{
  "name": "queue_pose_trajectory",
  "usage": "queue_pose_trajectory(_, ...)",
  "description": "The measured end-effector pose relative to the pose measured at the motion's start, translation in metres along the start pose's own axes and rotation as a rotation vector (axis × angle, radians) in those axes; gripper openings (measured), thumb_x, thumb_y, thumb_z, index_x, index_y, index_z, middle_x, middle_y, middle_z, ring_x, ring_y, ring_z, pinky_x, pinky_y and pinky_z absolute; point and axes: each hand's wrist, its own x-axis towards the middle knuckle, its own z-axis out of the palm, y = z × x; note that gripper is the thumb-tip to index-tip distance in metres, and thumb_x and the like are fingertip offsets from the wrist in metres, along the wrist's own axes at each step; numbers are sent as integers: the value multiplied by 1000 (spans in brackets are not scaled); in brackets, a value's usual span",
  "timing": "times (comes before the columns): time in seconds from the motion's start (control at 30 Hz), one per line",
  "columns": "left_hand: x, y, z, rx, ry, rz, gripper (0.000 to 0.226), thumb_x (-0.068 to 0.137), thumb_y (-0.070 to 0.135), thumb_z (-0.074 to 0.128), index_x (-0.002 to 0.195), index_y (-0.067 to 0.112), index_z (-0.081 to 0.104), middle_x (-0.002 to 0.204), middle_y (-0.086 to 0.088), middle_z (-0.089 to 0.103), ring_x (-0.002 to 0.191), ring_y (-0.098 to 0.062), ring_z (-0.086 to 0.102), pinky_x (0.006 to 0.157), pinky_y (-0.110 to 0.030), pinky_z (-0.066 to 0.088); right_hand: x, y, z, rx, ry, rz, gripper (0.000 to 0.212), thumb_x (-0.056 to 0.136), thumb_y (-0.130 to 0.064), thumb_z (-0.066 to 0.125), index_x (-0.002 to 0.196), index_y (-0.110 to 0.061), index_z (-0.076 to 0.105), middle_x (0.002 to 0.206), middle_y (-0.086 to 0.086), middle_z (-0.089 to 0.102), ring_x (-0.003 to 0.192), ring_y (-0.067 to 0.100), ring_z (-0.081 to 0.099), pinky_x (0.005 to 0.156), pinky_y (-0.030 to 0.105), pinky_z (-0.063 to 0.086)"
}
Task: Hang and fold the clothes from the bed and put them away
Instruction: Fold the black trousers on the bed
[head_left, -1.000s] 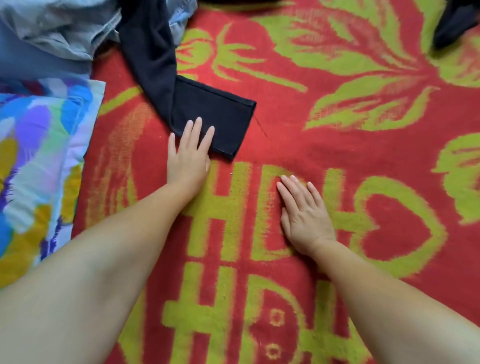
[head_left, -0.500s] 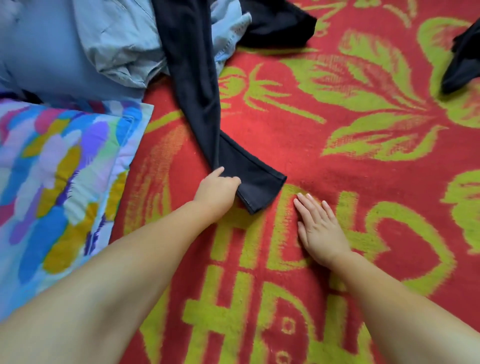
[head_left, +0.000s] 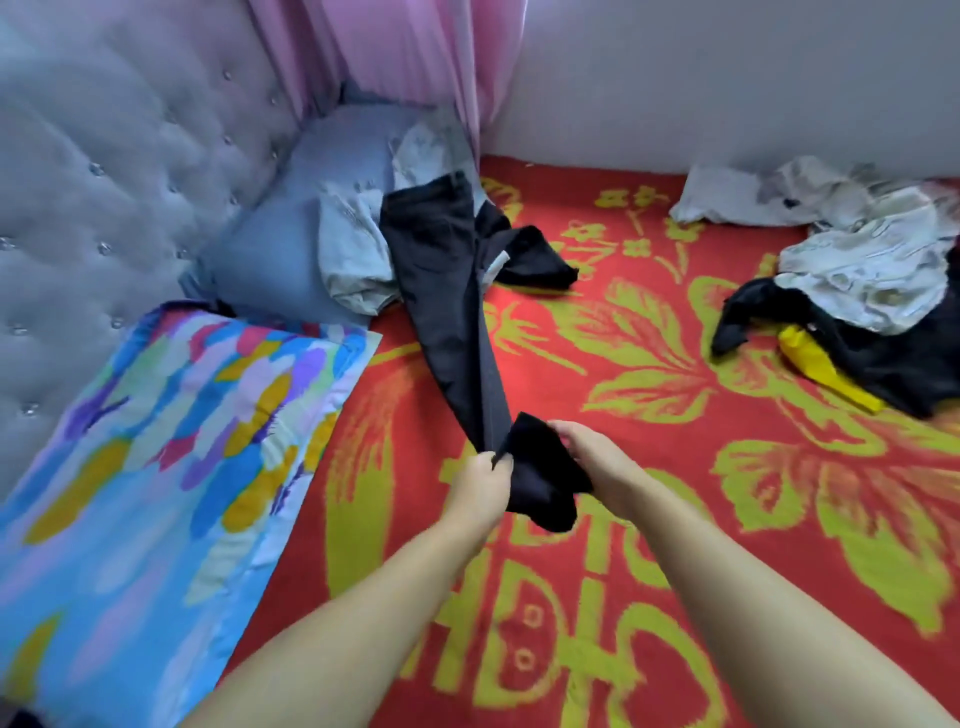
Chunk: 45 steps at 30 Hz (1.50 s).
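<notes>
Both hands grasp the near leg end of the dark trousers (head_left: 452, 291): the left hand (head_left: 480, 488) pinches the cuff, the right hand (head_left: 597, 462) grips the fold. The trousers stretch away across the red bed (head_left: 675, 519) toward the blue pillow (head_left: 291, 228) at far left.

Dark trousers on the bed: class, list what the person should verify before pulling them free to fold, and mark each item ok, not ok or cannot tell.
1. Left hand grips the leg end: ok.
2. Right hand holds the hem: ok.
3. Dark trousers clear of the pale grey garment: not ok, they lie across it.
4. Both legs aligned: not ok, the other leg is splayed right.
5. Pockets empty: cannot tell.
</notes>
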Motion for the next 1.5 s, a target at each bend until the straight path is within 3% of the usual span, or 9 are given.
queue_pose_trajectory(0.23, -54, 100, -102, -561, 68, 156, 26, 97, 16, 50, 73, 15, 62, 72, 0, 65, 67, -15, 60, 56, -24, 44, -96, -111, 8, -96, -392, -212, 44, 78, -60, 66, 119, -54, 51, 123, -20, 63, 112, 2, 61, 82, 25, 51)
queue_pose_trajectory(0.47, -115, 165, -154, -728, 1, 596, 17, 96, 19, 53, 90, 12, 67, 87, -4, 72, 85, -13, 68, 77, -26, 54, -174, -187, 34, -185, -35, -508, 14, 90, -1, 59, 88, -14, 65, 70, -7, 68, 61, 3, 64, 58, 19, 50)
queue_pose_trajectory(0.7, -111, 138, -131, 47, -202, 879, 72, 79, 19, 77, 140, 14, 40, 130, 2, 52, 122, -5, 48, 101, -18, 37, -278, -249, 7, 656, -41, -604, 9, 89, -7, 47, 84, -5, 54, 58, 3, 63, 45, 11, 58, 40, 19, 45)
queue_pose_trajectory(0.8, -96, 119, -111, 178, -104, 672, 17, 88, 22, 66, 101, 13, 62, 101, -4, 65, 101, -19, 60, 74, -22, 41, -314, -265, -3, 795, -125, -732, 13, 73, -10, 55, 86, -6, 57, 66, 3, 65, 49, 10, 59, 38, 16, 42)
queue_pose_trajectory(1.0, -95, 126, -119, 163, 74, 644, 35, 83, 41, 43, 61, 15, 51, 75, -22, 64, 76, -38, 62, 58, -35, 30, -318, -243, -55, 964, 174, -751, 19, 87, -10, 51, 72, -6, 62, 59, 4, 60, 52, 14, 59, 48, 21, 51)
queue_pose_trajectory(1.2, -135, 184, -162, 151, 84, 937, 18, 67, 25, 49, 51, 18, 47, 50, 1, 48, 55, -14, 44, 55, -31, 33, -298, -192, -101, -312, 871, -162, 55, 88, -42, 64, 122, 0, 51, 130, 23, 50, 115, 30, 52, 95, 36, 44)
queue_pose_trajectory(1.33, -178, 240, -161, 367, 37, 1166, 33, 71, 9, 54, 47, 26, 39, 46, 7, 42, 56, -20, 43, 54, -28, 31, -294, -207, -40, -723, 387, -488, 122, 68, -59, 73, 149, -38, -15, 155, -14, 6, 143, 3, 9, 114, 25, 15)
queue_pose_trajectory(1.43, -190, 261, -165, 432, 113, 1216, 34, 72, 3, 56, 50, 27, 45, 49, 12, 45, 61, -18, 48, 56, -29, 36, -287, -218, -10, -507, 260, -656, 66, 81, -11, 68, 140, -19, 41, 110, 0, 64, 95, 12, 61, 81, 27, 49)
queue_pose_trajectory(1.5, -185, 259, -175, 324, 175, 1175, 25, 75, 4, 58, 59, 23, 53, 53, 13, 49, 61, -14, 50, 58, -24, 36, -287, -226, -2, -429, 371, -724, 14, 87, -2, 55, 92, -11, 65, 70, -1, 57, 61, 11, 51, 58, 29, 40)
